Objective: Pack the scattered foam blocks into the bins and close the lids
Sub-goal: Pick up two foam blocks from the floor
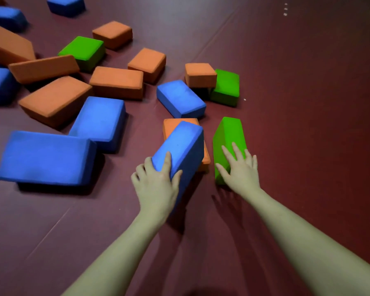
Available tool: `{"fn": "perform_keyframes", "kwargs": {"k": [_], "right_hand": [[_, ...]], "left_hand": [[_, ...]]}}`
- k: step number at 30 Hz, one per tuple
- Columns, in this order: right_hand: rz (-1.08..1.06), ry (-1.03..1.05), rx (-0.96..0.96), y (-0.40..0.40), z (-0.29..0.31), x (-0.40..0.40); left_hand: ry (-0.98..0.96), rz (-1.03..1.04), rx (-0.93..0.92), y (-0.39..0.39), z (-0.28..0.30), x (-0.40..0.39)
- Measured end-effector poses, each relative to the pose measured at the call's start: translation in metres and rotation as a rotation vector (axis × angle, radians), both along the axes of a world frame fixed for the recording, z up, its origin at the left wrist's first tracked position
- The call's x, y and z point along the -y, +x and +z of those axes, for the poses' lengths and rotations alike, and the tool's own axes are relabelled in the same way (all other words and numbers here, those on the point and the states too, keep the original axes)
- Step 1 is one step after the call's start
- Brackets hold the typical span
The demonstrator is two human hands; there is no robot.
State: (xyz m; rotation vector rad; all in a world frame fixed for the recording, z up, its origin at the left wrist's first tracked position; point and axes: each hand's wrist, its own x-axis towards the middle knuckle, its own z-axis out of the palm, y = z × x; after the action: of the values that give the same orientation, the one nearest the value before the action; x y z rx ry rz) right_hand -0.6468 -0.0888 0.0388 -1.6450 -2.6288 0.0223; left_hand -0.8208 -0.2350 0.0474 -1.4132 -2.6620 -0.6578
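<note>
An orange block (205, 154) lies mostly hidden behind the tilted blue block (179, 146) (left-edge blocks are cropped).

A dark red mat floor (286, 146) with faint seams carries loose foam blocks. The big blue block (45, 157) lies flat at the near left. Just behind it and touching lies another blue block (98, 120), and beyond that a cluster of orange blocks (115, 82) with a green block (83, 50) among them. To its right a blue block (179, 99) lies flat, with a green block (225, 87) farther right. A green block (228, 133) stands on edge, well right of the big blue one.
</note>
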Motion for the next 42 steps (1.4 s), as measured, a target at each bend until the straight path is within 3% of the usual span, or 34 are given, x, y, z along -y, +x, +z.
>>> {"fn": "perform_keyframes", "kwargs": {"k": [5,9,12,19,22,25,30,35,42], "right_hand": [[-0.195,-0.152,0.027,0.005,-0.026,-0.031],[-0.183,-0.148,-0.028,0.009,-0.039,-0.039],[-0.17,-0.119,-0.085,0.009,-0.036,-0.026],[-0.108,0.011,-0.169,0.02,-0.027,0.082],[-0.151,-0.084,-0.078,0.017,-0.029,0.119],[-0.223,-0.181,-0.036,0.011,-0.035,0.131],[-0.229,-0.175,-0.038,0.008,-0.033,0.128],[-0.129,-0.1,0.008,0.012,0.009,0.115],[0.037,-0.038,-0.045,-0.014,0.137,0.125]], "left_hand": [[-0.036,-0.038,-0.049,0.023,-0.004,-0.05],[-0.146,-0.066,-0.155,0.026,0.006,-0.064],[-0.26,-0.194,-0.098,0.018,0.007,-0.062],[-0.092,-0.119,-0.059,0.009,-0.005,-0.001],[-0.113,-0.126,-0.024,0.01,-0.006,0.029],[-0.103,-0.16,-0.057,0.009,-0.011,0.046],[-0.022,-0.163,-0.08,0.005,-0.015,0.05],[-0.018,-0.094,-0.032,0.0,0.01,0.054],[-0.057,0.013,-0.006,-0.013,0.13,0.063]]}}
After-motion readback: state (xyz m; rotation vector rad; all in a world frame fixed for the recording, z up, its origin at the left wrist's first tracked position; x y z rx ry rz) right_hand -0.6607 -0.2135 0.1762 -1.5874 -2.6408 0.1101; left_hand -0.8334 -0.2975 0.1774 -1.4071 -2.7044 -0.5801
